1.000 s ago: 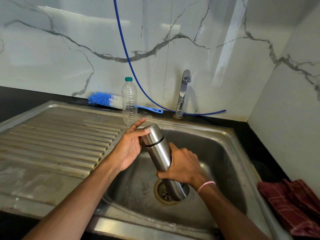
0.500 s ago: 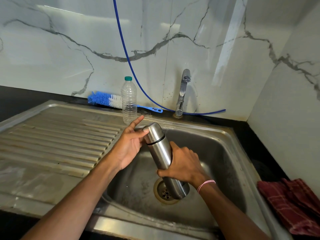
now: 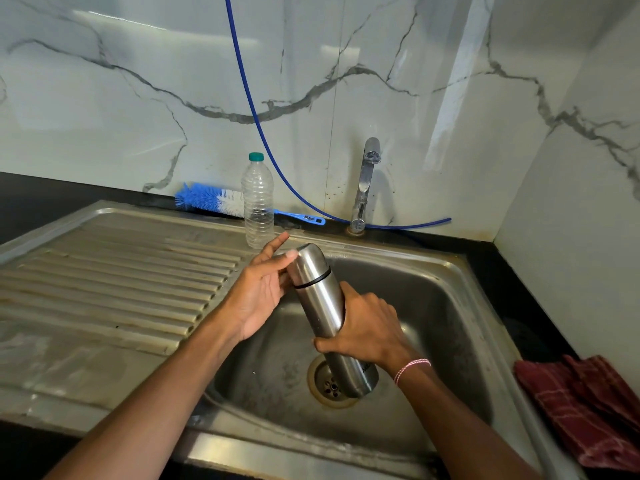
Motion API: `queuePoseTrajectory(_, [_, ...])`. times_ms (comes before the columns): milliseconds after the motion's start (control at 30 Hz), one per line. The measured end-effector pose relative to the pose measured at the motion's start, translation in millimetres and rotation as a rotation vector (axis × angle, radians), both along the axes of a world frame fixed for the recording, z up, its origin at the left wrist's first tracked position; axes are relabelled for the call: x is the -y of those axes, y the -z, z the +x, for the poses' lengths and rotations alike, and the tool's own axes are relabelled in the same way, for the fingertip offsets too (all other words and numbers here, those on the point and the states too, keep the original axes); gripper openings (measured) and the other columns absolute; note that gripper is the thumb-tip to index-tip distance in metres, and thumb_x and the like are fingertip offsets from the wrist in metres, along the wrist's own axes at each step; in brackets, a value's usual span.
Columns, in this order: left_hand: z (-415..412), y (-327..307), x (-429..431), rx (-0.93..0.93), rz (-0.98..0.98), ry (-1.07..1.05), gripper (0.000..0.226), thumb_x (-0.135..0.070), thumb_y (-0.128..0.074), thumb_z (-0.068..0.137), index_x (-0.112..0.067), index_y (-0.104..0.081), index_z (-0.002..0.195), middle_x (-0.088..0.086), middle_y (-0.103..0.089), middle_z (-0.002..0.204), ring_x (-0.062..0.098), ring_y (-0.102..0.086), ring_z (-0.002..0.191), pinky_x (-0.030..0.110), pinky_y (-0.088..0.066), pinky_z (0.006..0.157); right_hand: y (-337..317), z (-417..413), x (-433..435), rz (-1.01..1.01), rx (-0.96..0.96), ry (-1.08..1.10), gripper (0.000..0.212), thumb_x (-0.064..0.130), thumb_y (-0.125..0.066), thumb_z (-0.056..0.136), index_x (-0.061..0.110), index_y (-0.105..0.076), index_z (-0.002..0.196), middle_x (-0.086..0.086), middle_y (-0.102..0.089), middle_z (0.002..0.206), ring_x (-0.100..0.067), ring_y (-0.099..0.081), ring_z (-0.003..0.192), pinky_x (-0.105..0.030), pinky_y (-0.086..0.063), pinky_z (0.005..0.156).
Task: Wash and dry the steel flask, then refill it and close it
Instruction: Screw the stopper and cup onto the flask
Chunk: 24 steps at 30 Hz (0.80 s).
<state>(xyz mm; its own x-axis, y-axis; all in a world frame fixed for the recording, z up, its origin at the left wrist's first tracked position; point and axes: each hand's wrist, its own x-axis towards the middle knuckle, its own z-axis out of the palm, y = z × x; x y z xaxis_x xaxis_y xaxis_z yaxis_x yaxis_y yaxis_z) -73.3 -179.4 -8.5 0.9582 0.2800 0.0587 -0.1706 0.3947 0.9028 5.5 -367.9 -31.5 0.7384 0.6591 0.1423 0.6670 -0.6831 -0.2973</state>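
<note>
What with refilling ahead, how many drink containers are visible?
2. The steel flask is held tilted over the sink basin; the clear plastic bottle stands capped at the sink's back edge, before the blue brush. None seems hidden.

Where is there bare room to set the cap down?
The ribbed drainboard left of the basin is bare, up to the bottle and brush behind. The basin is crowded: flask, left hand, right hand. A red cloth takes the right counter.

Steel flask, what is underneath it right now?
Under the lower end of the steel flask lies the drain of the sink. The flask covers the drain's right side, and the right hand gripping it hides some basin floor.
</note>
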Motion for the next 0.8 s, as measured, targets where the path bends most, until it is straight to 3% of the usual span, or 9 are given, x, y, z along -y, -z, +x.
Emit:
queuePoseTrajectory(100, [2.2, 0.3, 9.8, -0.061, 0.079, -0.064, 0.102, -0.051, -0.097, 0.055, -0.025, -0.051, 0.143, 0.002, -0.07, 0.119, 0.017, -0.065, 0.11, 0.034, -0.049, 0.098, -0.9, -1.7, 0.8, -0.017, 0.006, -0.01, 0.081, 0.074, -0.075, 0.055, 0.031, -0.048, 0.119, 0.006, -0.068, 0.098, -0.021, -0.067, 0.085, -0.04, -0.059, 0.081])
queuePoseTrajectory(233, [3.0, 3.2, 4.6, -0.033, 0.033, -0.091, 0.087, -0.019, -0.088, 0.069, -0.022, -0.048, 0.145, 0.014, -0.067, 0.125, 0.025, -0.061, 0.115, 0.043, -0.043, 0.109, -0.2, -2.1, 1.0, -0.016, -0.004, -0.014, 0.082, 0.074, -0.075, 0.055, 0.031, -0.048, 0.119, 0.006, -0.068, 0.099, -0.021, -0.067, 0.086, -0.04, -0.059, 0.082])
queuePoseTrajectory(300, [1.5, 2.8, -0.6, 0.019, -0.033, -0.007, 0.081, -0.016, -0.076, 0.074, -0.02, -0.045, 0.148, 0.021, -0.063, 0.136, 0.031, -0.058, 0.123, 0.046, -0.037, 0.115, 0.1, -0.4, 1.0, -0.007, -0.001, -0.008, 0.084, 0.076, -0.071, 0.052, 0.031, -0.047, 0.119, 0.006, -0.068, 0.099, -0.021, -0.068, 0.086, -0.042, -0.06, 0.082])
queuePoseTrajectory(367, [-0.1, 1.8, -2.5, 0.027, -0.055, 0.014, 0.085, -0.032, -0.081, 0.071, -0.019, -0.046, 0.148, 0.022, -0.06, 0.141, 0.033, -0.055, 0.129, 0.047, -0.034, 0.118, 0.7, -0.1, 0.7, -0.011, 0.009, -0.008, 0.084, 0.076, -0.071, 0.052, 0.032, -0.047, 0.119, 0.006, -0.068, 0.099, -0.022, -0.068, 0.086, -0.041, -0.059, 0.082])
queuePoseTrajectory(467, [-0.6, -1.1, 8.5, -0.051, 0.1, -0.055, 0.109, -0.06, -0.092, 0.058, -0.019, -0.046, 0.148, 0.013, -0.065, 0.134, 0.023, -0.061, 0.123, 0.044, -0.04, 0.116, 1.0, -0.7, 0.8, -0.009, 0.012, -0.011, 0.081, 0.074, -0.073, 0.053, 0.032, -0.048, 0.118, 0.007, -0.068, 0.098, -0.022, -0.067, 0.086, -0.04, -0.059, 0.082])
queuePoseTrajectory(567, [2.9, 2.2, 10.4, -0.067, 0.097, -0.14, 0.093, -0.03, -0.09, 0.068, -0.022, -0.044, 0.148, 0.008, -0.069, 0.118, 0.017, -0.065, 0.107, 0.041, -0.046, 0.108, 1.1, 0.1, 0.1, 0.0, -0.004, -0.021, 0.083, 0.075, -0.072, 0.054, 0.031, -0.048, 0.12, 0.007, -0.068, 0.099, -0.02, -0.068, 0.086, -0.041, -0.06, 0.083])
queuePoseTrajectory(667, [1.4, 0.6, 4.6, 0.0, -0.005, -0.076, 0.08, -0.016, -0.078, 0.075, -0.021, -0.045, 0.148, 0.015, -0.069, 0.122, 0.02, -0.064, 0.104, 0.038, -0.043, 0.102, 1.4, 1.5, 0.8, 0.004, -0.009, -0.018, 0.085, 0.077, -0.07, 0.052, 0.031, -0.048, 0.12, 0.007, -0.068, 0.1, -0.019, -0.068, 0.086, -0.041, -0.06, 0.082])
queuePoseTrajectory(733, [-1.0, -1.1, 2.9, 0.017, -0.048, -0.036, 0.079, -0.028, -0.076, 0.073, -0.022, -0.047, 0.146, 0.015, -0.068, 0.126, 0.023, -0.062, 0.108, 0.04, -0.039, 0.106, 2.3, 1.8, 1.5, 0.007, 0.002, -0.013, 0.084, 0.077, -0.069, 0.051, 0.032, -0.047, 0.118, 0.007, -0.068, 0.099, -0.02, -0.068, 0.085, -0.041, -0.06, 0.082])
queuePoseTrajectory(800, [-0.6, -2.1, 7.3, -0.027, 0.032, -0.059, 0.101, -0.053, -0.09, 0.061, -0.023, -0.047, 0.147, 0.007, -0.068, 0.132, 0.022, -0.062, 0.119, 0.039, -0.04, 0.111, 2.7, 1.5, 1.4, 0.01, 0.01, -0.011, 0.082, 0.077, -0.07, 0.051, 0.032, -0.047, 0.116, 0.007, -0.068, 0.097, -0.021, -0.068, 0.085, -0.041, -0.06, 0.081])
